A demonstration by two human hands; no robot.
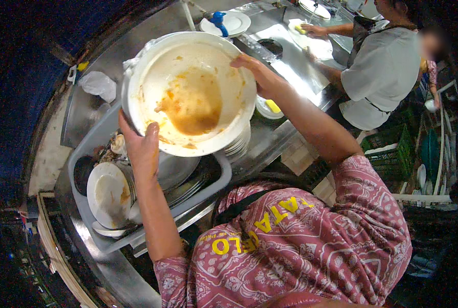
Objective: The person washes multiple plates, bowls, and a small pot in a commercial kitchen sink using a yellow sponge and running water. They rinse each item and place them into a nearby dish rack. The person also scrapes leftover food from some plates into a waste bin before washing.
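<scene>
Both of my hands hold a large white bowl [196,107] by opposite sides. Orange-brown liquid and food scraps lie in its bottom, with smears up the wall. My left hand [142,148] has its thumb over the near-left rim. At the far-right rim, my right hand [261,75] grips with its fingers over the edge. Below the bowl is a grey plastic tub [225,173] with used dishes, among them a stained plate [107,194] tilted on its side and food scraps [111,150]. A stack of white plates [239,144] shows partly under the bowl's right side.
A crumpled plastic bag [98,85] lies on the steel counter [125,50]. Yellow sponge [273,106] rests in a small dish right of the bowl. Farther off are a blue-handled item [219,23] on plates and a co-worker [383,69] wiping a plate with a sponge.
</scene>
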